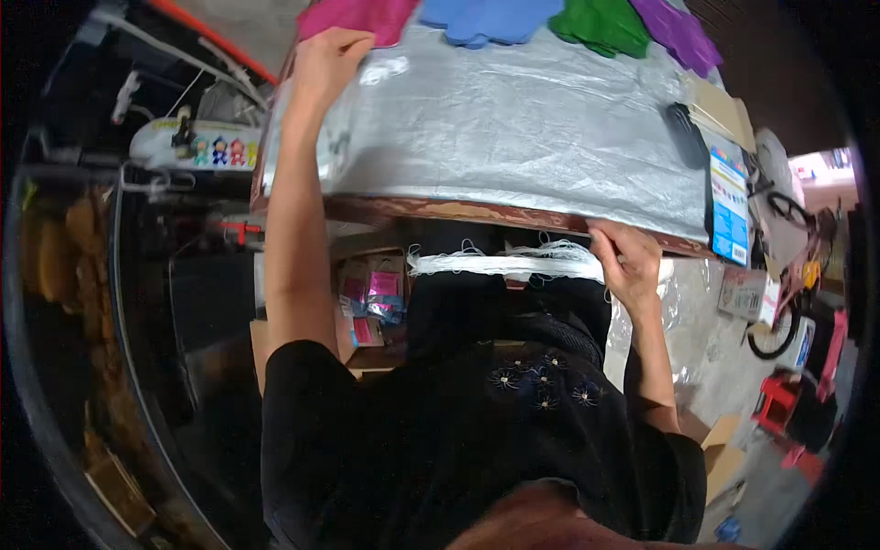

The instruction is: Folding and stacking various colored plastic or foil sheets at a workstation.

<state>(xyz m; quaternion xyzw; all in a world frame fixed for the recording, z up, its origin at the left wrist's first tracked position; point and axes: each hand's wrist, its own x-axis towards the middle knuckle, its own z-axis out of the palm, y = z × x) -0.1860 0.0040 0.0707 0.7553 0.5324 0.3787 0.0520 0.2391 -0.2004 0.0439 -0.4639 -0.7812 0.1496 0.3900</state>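
My left hand (pixel 334 66) reaches to the far left of a silver-covered table (pixel 513 137). Its fingers are pinched together at the near edge of a pink fabric-like piece (pixel 394 20); what is between them, if anything, is hidden. A small clear, shiny scrap (pixel 383 71) lies beside those fingers. My right hand (pixel 629 261) is curled at the table's near edge, toward the right. A bundle of white string (pixel 504 264) stretches across above my lap, its right end beside this hand. I cannot make out whether the right fingers hold string or the table edge.
Blue (pixel 490 20), green (pixel 600 26) and purple (pixel 678 35) pieces line the far edge. A blue-and-white package (pixel 729 206) and a dark object (pixel 686 136) sit at the right. Below the table, a box holds pink packets (pixel 383 284). A skateboard (pixel 197 145) is at left.
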